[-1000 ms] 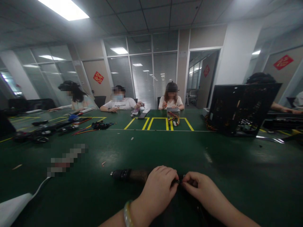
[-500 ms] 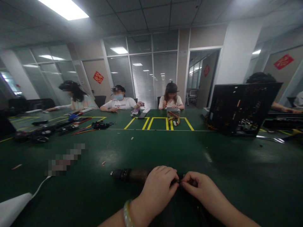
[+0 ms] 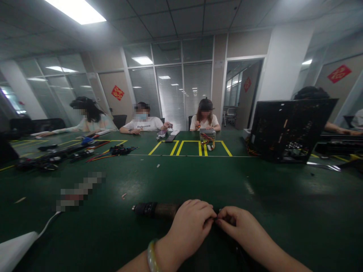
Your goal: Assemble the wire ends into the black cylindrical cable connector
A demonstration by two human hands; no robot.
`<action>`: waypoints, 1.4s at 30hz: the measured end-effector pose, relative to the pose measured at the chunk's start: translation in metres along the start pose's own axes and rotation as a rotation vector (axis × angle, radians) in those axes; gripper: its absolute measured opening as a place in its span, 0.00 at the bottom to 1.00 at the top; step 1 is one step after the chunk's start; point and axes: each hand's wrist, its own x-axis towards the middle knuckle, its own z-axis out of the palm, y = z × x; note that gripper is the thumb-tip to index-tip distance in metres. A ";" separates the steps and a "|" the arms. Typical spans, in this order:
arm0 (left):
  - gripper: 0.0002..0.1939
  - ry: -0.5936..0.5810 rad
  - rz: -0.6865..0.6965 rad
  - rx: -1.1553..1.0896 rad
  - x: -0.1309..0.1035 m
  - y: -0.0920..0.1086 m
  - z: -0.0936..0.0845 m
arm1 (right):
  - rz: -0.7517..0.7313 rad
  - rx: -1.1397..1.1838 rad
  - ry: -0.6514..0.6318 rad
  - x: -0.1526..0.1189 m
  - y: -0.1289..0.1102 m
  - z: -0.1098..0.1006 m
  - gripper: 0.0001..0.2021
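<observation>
Close together at the front of the green table, the fingertips of my two hands meet. My left hand (image 3: 191,221), with a pale bangle (image 3: 153,257) at the wrist, is closed in a pinch. Facing it, my right hand (image 3: 239,223) pinches thumb against forefinger. Whatever lies between the fingertips is too small and dark to name. Behind and partly under my left hand lies a dark cylindrical power screwdriver (image 3: 155,210), its metal tip pointing left. Something dark, like a cable, runs below my right hand (image 3: 241,253), mostly hidden.
A black computer case (image 3: 289,130) stands at the right. Dark cable bundles (image 3: 119,150) lie at the left. A metal box with coloured wires (image 3: 208,135) sits before a co-worker across the table. A blurred strip (image 3: 79,192) with a white cord lies front left.
My hands have barely moved; the left fingers have shifted slightly right, against the right fingertips. At the far left, a co-worker's arm has reached further left.
</observation>
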 end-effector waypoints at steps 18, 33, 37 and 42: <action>0.07 0.019 -0.041 -0.005 -0.001 0.002 -0.001 | 0.022 0.074 -0.009 0.002 0.006 0.002 0.07; 0.07 0.019 -0.007 0.002 0.000 0.004 -0.002 | 0.027 0.065 -0.010 0.001 0.003 0.001 0.06; 0.10 0.038 -0.058 0.003 0.000 0.004 -0.003 | 0.028 0.071 0.000 0.001 0.004 0.002 0.06; 0.07 0.027 -0.075 0.006 0.000 0.005 -0.003 | 0.001 0.082 0.014 0.002 0.008 0.004 0.06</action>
